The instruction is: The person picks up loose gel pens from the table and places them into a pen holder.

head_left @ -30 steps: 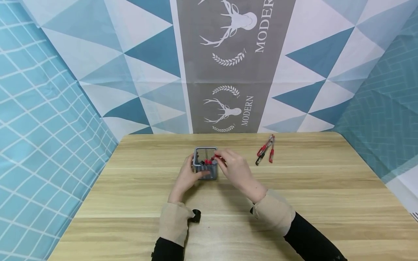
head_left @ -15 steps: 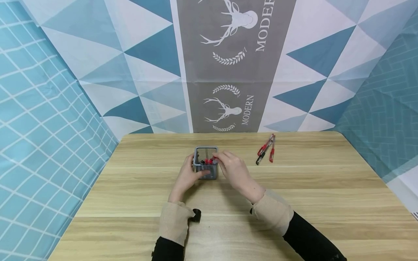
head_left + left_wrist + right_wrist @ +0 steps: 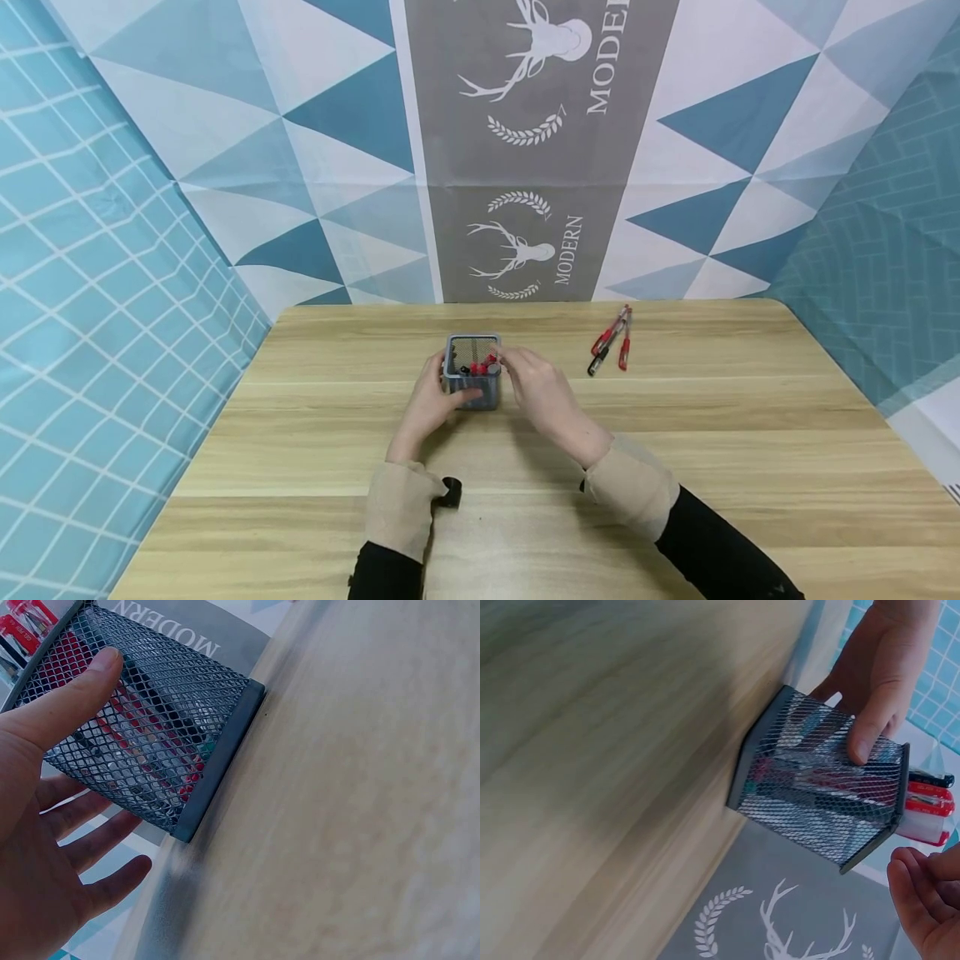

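Observation:
A dark wire-mesh pen holder (image 3: 488, 393) stands on the table, with several red- and black-ended pens (image 3: 928, 799) upright inside. My left hand (image 3: 424, 407) grips it from the left. Its thumb (image 3: 94, 679) lies across one mesh wall, and the other fingers reach round the far side. At the right of the rim is my right hand (image 3: 542, 392), fingertips close beside the red pen ends. In the right wrist view its thumb and fingers are bent close together, with no pen visible between them.
Behind and right of the holder, two red pens (image 3: 624, 353) and a black-capped pen (image 3: 597, 363) lie close together on the wooden table (image 3: 300, 433). A patterned cloth (image 3: 360, 200) hangs along the table's back edge.
My right hand pinched a red pen at the rim a second ago; that pen now sits among the others, and the fingertips have drawn slightly right. The left hand keeps its hold.

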The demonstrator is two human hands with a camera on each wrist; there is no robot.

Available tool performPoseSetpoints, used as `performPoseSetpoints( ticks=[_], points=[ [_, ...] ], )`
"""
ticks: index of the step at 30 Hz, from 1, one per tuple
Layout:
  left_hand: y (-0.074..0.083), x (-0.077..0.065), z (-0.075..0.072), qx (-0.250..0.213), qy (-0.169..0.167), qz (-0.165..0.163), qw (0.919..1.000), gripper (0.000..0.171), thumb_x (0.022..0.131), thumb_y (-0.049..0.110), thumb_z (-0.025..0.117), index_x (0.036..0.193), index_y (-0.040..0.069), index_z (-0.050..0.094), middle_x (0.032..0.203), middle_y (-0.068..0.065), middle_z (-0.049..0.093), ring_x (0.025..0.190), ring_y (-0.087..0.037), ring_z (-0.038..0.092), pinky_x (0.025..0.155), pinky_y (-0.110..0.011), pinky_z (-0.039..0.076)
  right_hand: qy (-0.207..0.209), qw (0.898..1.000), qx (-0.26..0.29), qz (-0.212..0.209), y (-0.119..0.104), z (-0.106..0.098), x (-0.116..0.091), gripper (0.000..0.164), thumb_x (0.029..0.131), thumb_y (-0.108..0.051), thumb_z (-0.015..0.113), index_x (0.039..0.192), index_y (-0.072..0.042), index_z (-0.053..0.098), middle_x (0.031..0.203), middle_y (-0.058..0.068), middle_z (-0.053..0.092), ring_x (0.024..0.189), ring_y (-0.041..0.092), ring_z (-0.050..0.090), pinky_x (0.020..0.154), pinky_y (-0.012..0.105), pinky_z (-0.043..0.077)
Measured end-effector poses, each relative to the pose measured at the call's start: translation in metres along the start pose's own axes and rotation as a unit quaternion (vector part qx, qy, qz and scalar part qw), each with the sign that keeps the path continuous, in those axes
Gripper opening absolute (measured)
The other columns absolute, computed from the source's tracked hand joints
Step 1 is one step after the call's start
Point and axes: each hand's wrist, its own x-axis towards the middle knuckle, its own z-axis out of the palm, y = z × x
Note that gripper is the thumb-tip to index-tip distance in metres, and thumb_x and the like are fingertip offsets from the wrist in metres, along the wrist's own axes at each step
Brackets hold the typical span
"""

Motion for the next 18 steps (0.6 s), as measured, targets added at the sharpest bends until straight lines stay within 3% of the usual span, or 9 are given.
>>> performPoseSetpoints(
  ticks=[6, 11, 14, 18],
  points=[
    [0.002, 0.000, 0.000, -0.001, -0.001, -0.002, 1.0000, 0.086, 0.066, 0.023, 0.081, 0.137, 0.010, 0.035, 0.134, -0.010, 0.041, 0.125, -0.028, 0.039, 0.108, -0.045, 0.026, -0.018, 0.999, -0.006, 0.050, 0.009, -0.004, -0.004, 0.018, 0.086, -0.003, 0.058, 0.104, -0.001, 0.062, 0.096, 0.013, 0.067, 0.085, 0.022, 0.065, 0.072, 0.027, 0.055],
    [0.002, 0.000, 0.000, 0.003, -0.002, -0.005, 1.0000, 0.086, 0.066, 0.024, 0.081, 0.137, 0.010, 0.035, 0.134, -0.010, 0.042, 0.124, -0.027, 0.039, 0.108, -0.045, 0.026, -0.032, 0.996, -0.022, 0.080, 0.016, -0.011, -0.006, 0.004, 0.085, -0.008, 0.062, 0.087, -0.006, 0.059, 0.079, 0.005, 0.065, 0.064, 0.013, 0.059, 0.054, 0.021, 0.050],
    [0.001, 0.000, 0.000, 0.003, -0.003, -0.004, 1.0000, 0.085, 0.066, 0.024, 0.080, 0.137, 0.010, 0.035, 0.133, -0.010, 0.042, 0.124, -0.027, 0.039, 0.108, -0.046, 0.025, -0.028, 0.995, -0.044, 0.088, 0.024, -0.014, -0.007, 0.006, 0.084, -0.010, 0.063, 0.084, -0.008, 0.058, 0.072, 0.002, 0.063, 0.054, 0.008, 0.052, 0.044, 0.018, 0.041],
    [0.000, 0.000, 0.000, 0.001, -0.006, -0.003, 1.0000, 0.087, 0.066, 0.024, 0.081, 0.138, 0.009, 0.034, 0.134, -0.009, 0.041, 0.125, -0.027, 0.038, 0.109, -0.046, 0.025, -0.028, 0.991, -0.073, 0.113, 0.038, -0.018, -0.009, 0.005, 0.083, -0.011, 0.063, 0.087, -0.008, 0.060, 0.073, 0.003, 0.065, 0.054, 0.011, 0.055, 0.043, 0.023, 0.042]
  ],
)
